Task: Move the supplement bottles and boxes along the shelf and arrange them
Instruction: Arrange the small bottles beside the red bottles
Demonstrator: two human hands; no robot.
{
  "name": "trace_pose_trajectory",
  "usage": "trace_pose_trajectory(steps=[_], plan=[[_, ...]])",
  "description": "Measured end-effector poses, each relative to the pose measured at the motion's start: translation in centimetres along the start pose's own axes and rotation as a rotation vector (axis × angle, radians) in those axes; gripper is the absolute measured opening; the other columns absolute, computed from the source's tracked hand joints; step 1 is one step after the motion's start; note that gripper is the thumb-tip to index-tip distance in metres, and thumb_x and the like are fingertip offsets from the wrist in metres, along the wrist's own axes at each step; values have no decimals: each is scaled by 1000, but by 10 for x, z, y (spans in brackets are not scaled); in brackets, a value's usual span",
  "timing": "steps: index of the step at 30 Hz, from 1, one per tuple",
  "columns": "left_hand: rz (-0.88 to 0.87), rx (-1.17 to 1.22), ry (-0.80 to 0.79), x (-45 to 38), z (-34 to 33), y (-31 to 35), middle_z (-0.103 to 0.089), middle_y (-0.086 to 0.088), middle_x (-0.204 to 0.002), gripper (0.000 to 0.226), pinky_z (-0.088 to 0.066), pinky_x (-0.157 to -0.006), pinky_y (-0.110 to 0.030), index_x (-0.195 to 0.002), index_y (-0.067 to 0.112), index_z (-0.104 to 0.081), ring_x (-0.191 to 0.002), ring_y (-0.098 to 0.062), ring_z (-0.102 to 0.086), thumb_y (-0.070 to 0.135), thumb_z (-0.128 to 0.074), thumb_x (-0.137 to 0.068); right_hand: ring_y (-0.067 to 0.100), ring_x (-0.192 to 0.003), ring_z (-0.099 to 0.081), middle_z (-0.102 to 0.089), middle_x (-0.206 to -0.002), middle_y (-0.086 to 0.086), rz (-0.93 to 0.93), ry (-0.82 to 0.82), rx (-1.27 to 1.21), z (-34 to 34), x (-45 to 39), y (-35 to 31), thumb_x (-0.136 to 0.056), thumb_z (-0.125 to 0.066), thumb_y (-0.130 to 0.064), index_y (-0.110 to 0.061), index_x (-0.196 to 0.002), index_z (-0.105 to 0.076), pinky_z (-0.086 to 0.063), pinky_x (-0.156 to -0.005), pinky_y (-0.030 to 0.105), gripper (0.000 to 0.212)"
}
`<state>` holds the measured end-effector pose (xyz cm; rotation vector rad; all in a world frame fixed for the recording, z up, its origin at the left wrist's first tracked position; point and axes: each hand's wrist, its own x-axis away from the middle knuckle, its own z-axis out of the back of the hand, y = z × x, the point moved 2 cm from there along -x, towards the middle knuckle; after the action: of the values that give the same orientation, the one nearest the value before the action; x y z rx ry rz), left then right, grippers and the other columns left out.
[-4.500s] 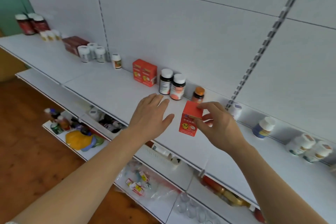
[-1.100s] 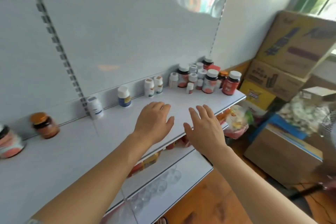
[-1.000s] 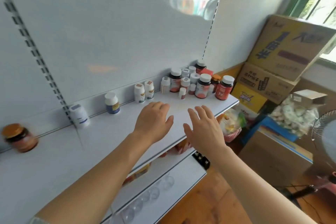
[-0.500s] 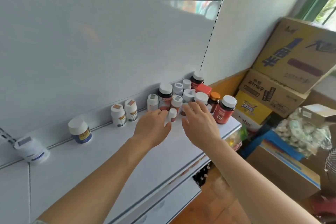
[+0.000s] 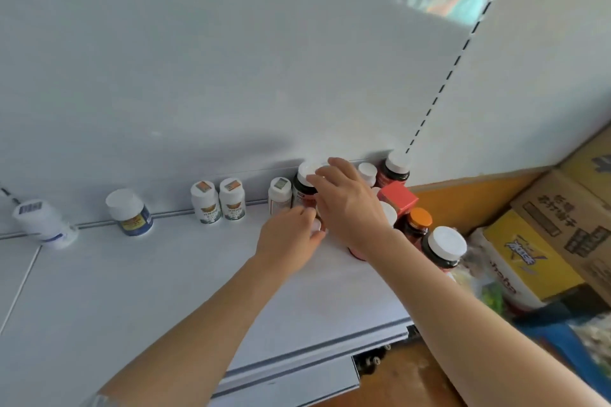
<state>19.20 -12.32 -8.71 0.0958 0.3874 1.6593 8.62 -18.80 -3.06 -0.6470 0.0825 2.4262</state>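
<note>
**Hands at the crowded right end of the shelf**

Bottles and one box stand packed at the right end of the shelf (image 5: 139, 291), against the back panel. I have both hands inside that cluster.

1. Left hand (image 5: 291, 238): fingers curled around a small white-capped bottle (image 5: 316, 225) at the front of the cluster. I read this as a pinch grip on the cap; the bottle body is hidden behind the hand.
2. Right hand (image 5: 347, 205): reaches across the cluster, fingers spread and bent over the dark bottle with a white lid (image 5: 305, 187). The fingertips touch or nearly touch its lid. Whether a grip has closed I cannot tell.
3. Cluster: the red box (image 5: 396, 200), an orange-capped bottle (image 5: 417, 223) and a large white-lidded bottle (image 5: 444, 246) sit tightly together near the shelf's right edge. In my judgement this crowding is why each hand takes one item from above, by its cap.
4. Spaced items: a pair of white bottles (image 5: 218, 203) stands side by side to the left, then a blue-labelled bottle (image 5: 130, 215), well apart, along the back rail.

Bare shelf lies left of the cluster, the likely destination.
</note>
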Motion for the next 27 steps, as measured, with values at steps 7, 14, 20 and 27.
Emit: trace_pose_trajectory(steps=[7, 14, 20, 27], plan=[[25, 9, 47, 8, 9, -19, -63, 5, -99, 20, -45, -64, -31, -103, 22, -59, -92, -21, -58, 38, -52, -95, 41, -118, -57, -69, -104, 8, 145, 5, -53, -9, -19, 5, -73, -70, 1, -6, -104, -71, -56, -70, 47, 32], [123, 66, 132, 34, 42, -60, -65, 10, -106, 19, -51, -68, -33, -104, 26, -63, -98, -16, -58, 40, -57, -92, 36, -103, -61, -71, -86, 4, 134, -39, 87, -36, -49, -16, -68, -77, -11, -11, -81, -75, -46, -92, 40, 13], [173, 113, 164, 48, 55, -69, -66, 6, -108, 23, -51, -71, -36, -108, 23, -57, -98, -19, -59, 39, -59, -91, 33, -91, -53, -65, -71, 4, 35, -230, 272, -45, -55, -39, -75, -69, -24, -15, -73, -70, -39, -93, 40, 10], [165, 135, 193, 56, 66, -83, -68, 6, -108, 22, -50, -71, -35, -107, 20, -58, -94, -22, -60, 37, -58, -94, 32, -93, -58, -69, -74, 4, 65, -267, 94, -38, -57, -36, -69, -78, -21, -10, -79, -69, -42, -88, 38, 17]])
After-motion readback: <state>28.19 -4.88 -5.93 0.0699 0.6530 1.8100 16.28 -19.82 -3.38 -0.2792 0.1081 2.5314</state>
